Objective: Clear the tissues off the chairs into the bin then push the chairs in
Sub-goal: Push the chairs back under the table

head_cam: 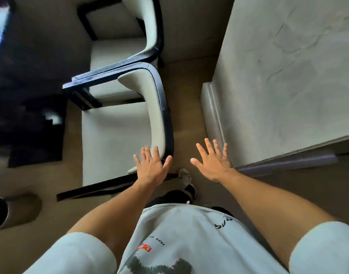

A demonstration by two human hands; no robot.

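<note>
The left hand [152,167] lay with fingers spread flat on the near chair [118,139] back, the right hand [213,163] open, holding nothing; no tissues showed; pushed off-centre, it might knock the far chair [118,26] or dark bench [31,56].

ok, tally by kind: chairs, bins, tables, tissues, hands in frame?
Chairs: 2, near chair, far chair
Bins: 1, bin at lower left
Tables: 1, dark table
Tissues: 0 visible on either seat
Hands: 2, left hand, right hand
Total: 6
</note>
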